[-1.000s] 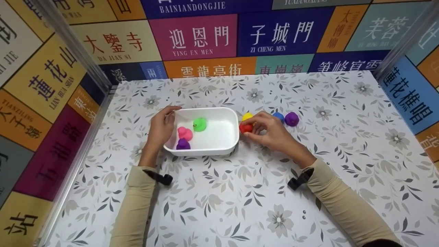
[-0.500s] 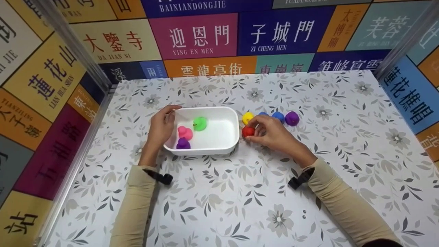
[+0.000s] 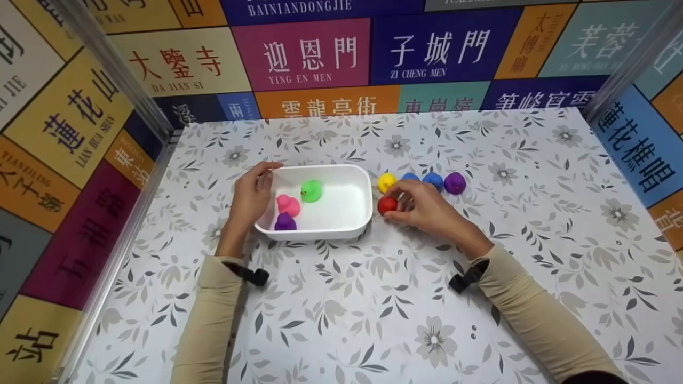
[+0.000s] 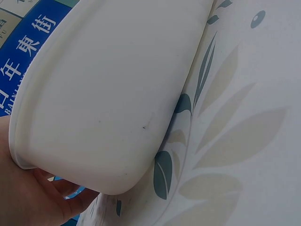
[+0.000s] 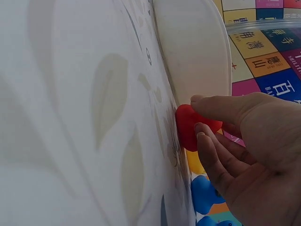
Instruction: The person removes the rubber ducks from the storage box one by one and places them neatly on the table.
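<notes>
A white plastic tub (image 3: 333, 233) stands on the table with a green rubber duck (image 3: 311, 191), a pink duck (image 3: 289, 206) and a purple duck (image 3: 285, 222) inside. My left hand (image 3: 252, 194) holds the tub's left end, its fingers bent round the wall below the rim, as the left wrist view shows. Just right of the tub, my right hand (image 3: 424, 207) pinches a red rubber toy (image 5: 188, 127) between thumb and fingertips. The toy sits low at the table surface, partly covered by the fingers.
Behind the right hand, a yellow duck (image 3: 386, 182), two blue ducks (image 3: 433, 182) and another purple duck (image 3: 454, 183) stand in a row. Panels with printed lettering (image 3: 301, 56) border the back and sides of the flower-patterned table (image 3: 341, 309).
My right hand has drawn the red toy slightly toward me and to the right, away from the yellow duck, which now shows fully. The left hand and tub have stayed put.
</notes>
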The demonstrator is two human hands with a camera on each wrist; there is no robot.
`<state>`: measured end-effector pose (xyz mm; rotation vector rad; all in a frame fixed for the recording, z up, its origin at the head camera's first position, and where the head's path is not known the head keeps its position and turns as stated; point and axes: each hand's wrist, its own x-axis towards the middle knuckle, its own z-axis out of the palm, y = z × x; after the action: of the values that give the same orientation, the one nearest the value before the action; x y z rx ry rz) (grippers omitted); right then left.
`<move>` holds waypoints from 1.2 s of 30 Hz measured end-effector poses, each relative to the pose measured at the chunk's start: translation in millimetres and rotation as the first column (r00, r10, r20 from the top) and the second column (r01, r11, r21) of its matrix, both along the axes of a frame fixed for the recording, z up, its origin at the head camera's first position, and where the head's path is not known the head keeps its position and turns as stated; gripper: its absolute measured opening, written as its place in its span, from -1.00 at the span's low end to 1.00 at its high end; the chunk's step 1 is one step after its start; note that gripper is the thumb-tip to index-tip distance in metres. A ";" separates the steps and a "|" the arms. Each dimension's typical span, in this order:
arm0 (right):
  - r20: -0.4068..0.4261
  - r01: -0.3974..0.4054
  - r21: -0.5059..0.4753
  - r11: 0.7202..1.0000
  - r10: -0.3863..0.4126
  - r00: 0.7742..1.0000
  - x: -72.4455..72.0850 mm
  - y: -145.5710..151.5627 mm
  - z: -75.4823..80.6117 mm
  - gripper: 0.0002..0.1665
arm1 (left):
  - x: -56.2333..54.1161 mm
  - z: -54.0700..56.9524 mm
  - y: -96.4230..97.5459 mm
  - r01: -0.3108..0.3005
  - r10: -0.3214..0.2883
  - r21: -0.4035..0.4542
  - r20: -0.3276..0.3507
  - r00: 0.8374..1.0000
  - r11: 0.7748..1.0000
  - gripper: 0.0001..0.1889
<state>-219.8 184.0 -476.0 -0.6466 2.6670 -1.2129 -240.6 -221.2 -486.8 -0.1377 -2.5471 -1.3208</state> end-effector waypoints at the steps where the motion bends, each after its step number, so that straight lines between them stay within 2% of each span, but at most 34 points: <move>1: 0.000 0.005 0.003 1.000 -0.005 1.000 0.1 0.0 0.3 -0.53 | -0.1 -0.1 -0.1 0.004 -0.004 0.003 -0.004 1.000 1.000 -0.65; 14: 0.006 0.026 0.008 1.000 -0.026 1.000 -2.6 1.1 0.0 -0.53 | -0.7 1.5 0.0 0.000 0.000 -0.005 -0.011 1.000 1.000 -0.65; 24: -0.009 0.011 0.013 1.000 -0.011 1.000 -2.3 1.8 -0.2 -0.51 | 0.0 0.4 1.1 -0.007 0.008 -0.012 0.005 1.000 1.000 -0.64; 36: -0.090 0.024 0.012 1.000 -0.023 0.996 -1.5 -4.5 7.3 -0.48 | 0.0 1.3 0.7 -0.021 0.021 -0.013 0.012 1.000 1.000 -0.65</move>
<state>-221.2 179.4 -468.7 -0.6859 2.7610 -1.1989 -240.7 -220.5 -485.5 -0.1051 -2.5599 -1.3018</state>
